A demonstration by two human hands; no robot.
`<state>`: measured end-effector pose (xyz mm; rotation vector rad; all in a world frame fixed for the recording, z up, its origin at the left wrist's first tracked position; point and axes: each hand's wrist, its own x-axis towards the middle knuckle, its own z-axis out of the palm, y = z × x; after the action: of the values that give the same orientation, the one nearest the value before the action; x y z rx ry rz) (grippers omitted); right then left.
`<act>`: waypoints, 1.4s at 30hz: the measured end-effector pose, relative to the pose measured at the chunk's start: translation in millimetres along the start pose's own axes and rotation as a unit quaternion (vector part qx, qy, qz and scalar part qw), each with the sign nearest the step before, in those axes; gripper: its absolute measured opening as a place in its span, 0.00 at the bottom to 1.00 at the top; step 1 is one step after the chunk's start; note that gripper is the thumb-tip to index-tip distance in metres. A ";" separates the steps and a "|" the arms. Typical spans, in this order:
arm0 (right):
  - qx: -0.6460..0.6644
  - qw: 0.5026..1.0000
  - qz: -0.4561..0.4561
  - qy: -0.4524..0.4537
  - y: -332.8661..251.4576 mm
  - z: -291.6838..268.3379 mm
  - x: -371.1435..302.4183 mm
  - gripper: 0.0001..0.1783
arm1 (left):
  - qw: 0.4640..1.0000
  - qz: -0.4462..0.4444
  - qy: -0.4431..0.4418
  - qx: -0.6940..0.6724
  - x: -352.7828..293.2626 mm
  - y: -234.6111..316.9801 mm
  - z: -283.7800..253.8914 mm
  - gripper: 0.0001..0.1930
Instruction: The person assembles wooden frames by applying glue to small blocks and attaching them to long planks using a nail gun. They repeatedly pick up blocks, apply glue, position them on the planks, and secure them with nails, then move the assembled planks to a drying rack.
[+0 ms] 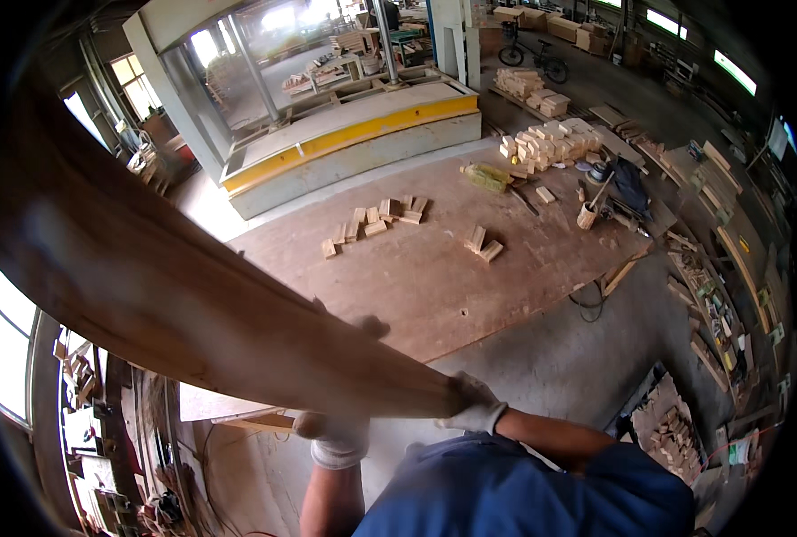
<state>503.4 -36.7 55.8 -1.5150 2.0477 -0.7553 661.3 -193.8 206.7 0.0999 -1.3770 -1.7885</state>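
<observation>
A long, wide brown wooden board (210,313) slants across the view from the upper left, raised above the worktable (398,295). My left hand (338,440), in a pale work glove, grips it from beneath. Its fingertips show blurred over the far edge, and the board hides the palm. Around the near end of the board, my right hand (475,407) is closed, gloved as well. Small wood blocks (376,217) lie scattered on the tabletop beyond the board, with a few more (484,243) to their right.
A press-like machine with a yellow beam (354,132) stands behind the table. On the table's far right are stacked blocks (551,143), a yellowish plastic bottle (486,177) and a wooden pot with a stick (587,213). Offcuts fill a box (667,430) at lower right. A bicycle (533,61) stands far back.
</observation>
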 end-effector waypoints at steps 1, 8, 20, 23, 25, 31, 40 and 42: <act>-0.001 1.000 0.027 -0.015 -15.0 4.1 0.8 0.30 | 1.000 -0.014 -0.016 -0.012 -4.7 -0.8 -4.8 0.76; 0.093 0.990 -0.054 -0.094 -46.0 69.5 32.1 0.50 | 0.987 -0.137 -0.036 0.070 -15.1 39.4 -23.5 0.70; 0.576 0.707 -0.245 0.330 -73.3 -174.2 -41.5 0.70 | 0.891 -0.288 -0.345 0.069 -22.1 -43.6 -34.0 0.62; 0.615 0.612 -0.108 0.485 -22.7 -186.1 -71.5 0.56 | 0.810 -0.399 -0.412 0.120 -39.9 -91.8 -48.6 0.60; 0.641 0.546 -0.064 0.536 33.7 -179.4 -89.1 0.39 | 0.778 -0.413 -0.438 0.182 -53.3 -117.3 -46.5 0.52; 0.775 0.451 0.078 0.435 200.6 -67.1 -130.5 0.39 | 0.721 -0.454 -0.487 0.194 -82.4 -166.0 -87.8 0.42; 0.751 0.356 0.221 0.511 222.7 47.5 -100.9 0.37 | 0.552 -0.646 -0.464 0.250 -21.7 -166.9 -132.1 0.29; 0.758 0.340 0.218 0.512 224.0 63.3 -87.9 0.37 | 0.539 -0.653 -0.473 0.244 -5.2 -176.8 -149.1 0.34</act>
<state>413.6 90.9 -137.9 0.8439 0.8156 -2.5228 643.0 -298.0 1.0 0.7178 -3.1601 -2.6805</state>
